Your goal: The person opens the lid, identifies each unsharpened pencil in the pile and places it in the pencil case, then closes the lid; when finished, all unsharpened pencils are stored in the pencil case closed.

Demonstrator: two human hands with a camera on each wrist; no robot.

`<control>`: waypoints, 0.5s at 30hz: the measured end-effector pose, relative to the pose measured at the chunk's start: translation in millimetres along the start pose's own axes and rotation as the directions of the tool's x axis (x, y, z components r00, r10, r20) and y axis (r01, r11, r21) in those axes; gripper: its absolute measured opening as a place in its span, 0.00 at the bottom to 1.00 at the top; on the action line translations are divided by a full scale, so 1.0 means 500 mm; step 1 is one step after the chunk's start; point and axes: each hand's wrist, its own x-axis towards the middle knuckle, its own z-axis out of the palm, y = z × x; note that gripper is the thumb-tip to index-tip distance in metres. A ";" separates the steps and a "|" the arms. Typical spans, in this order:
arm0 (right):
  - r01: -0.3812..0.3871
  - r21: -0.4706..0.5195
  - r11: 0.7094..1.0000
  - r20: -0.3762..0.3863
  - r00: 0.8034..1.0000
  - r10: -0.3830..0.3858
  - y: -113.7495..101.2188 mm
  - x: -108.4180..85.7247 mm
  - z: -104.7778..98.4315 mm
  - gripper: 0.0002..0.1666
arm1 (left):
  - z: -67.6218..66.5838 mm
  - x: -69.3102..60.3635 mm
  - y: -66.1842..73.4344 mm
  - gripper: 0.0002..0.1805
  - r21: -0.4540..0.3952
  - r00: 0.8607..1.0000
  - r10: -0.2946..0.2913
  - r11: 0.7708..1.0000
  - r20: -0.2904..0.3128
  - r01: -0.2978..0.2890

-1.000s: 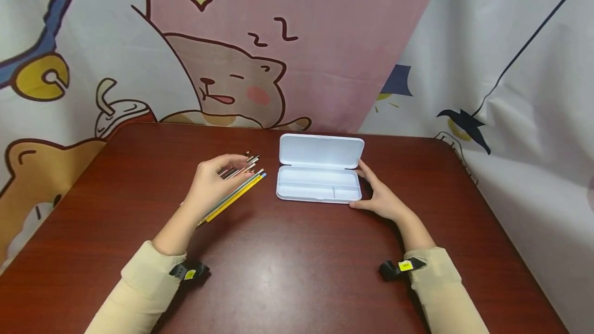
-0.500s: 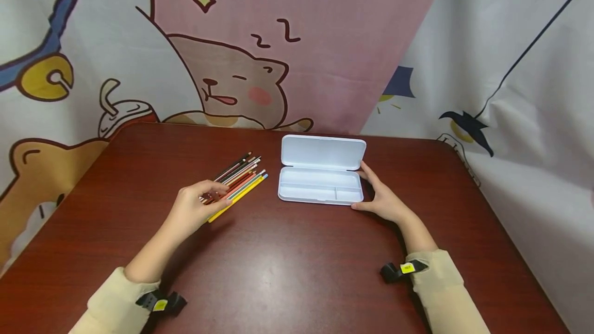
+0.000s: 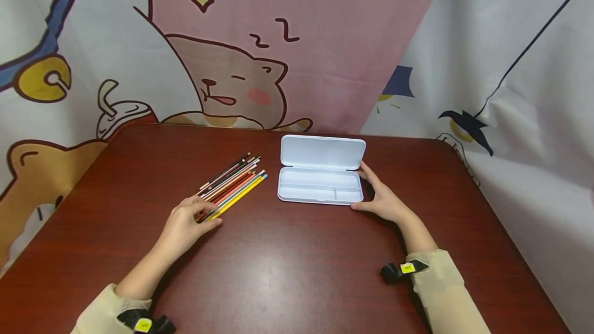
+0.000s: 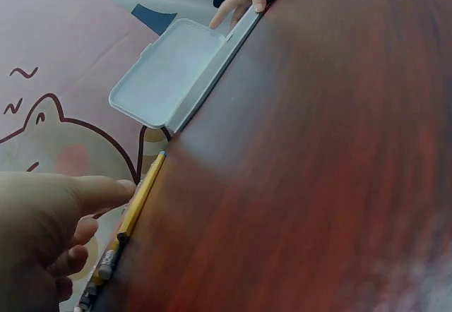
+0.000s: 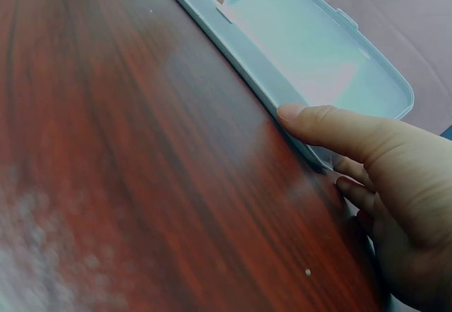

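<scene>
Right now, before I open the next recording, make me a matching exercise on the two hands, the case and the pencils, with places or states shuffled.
1. case
2. left hand
3. pencils
4. right hand

A. lying side by side on the table, in several colours
B. at the end of the white container, thumb on its front edge
C. white, standing open
D. at the near ends of the coloured bundle

Pairs: 1-C, 2-D, 3-A, 4-B

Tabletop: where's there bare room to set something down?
Free: the broad near stretch between left hand and right hand, and a narrower strip between pencils and case. Crowded: the pencils' near ends and the case's right end, at the hands.
</scene>
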 end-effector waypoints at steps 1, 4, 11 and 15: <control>0.002 0.000 1.000 0.000 1.000 -0.002 0.000 0.000 0.000 0.68 | 0.001 -0.001 -0.002 0.13 0.007 1.000 -0.003 1.000 0.001 0.003; 0.007 0.002 1.000 -0.001 1.000 -0.007 0.002 0.001 0.001 0.68 | 0.004 -0.002 -0.007 0.12 0.011 1.000 -0.016 1.000 0.006 0.015; 0.019 -0.008 1.000 -0.008 1.000 -0.020 0.004 0.002 0.001 0.69 | 0.008 -0.001 -0.014 0.10 -0.001 1.000 -0.019 1.000 0.015 0.019; 0.030 -0.013 0.999 -0.011 0.999 -0.030 0.004 0.002 0.001 0.69 | 0.011 -0.001 -0.016 0.09 0.005 1.000 0.004 1.000 0.004 -0.004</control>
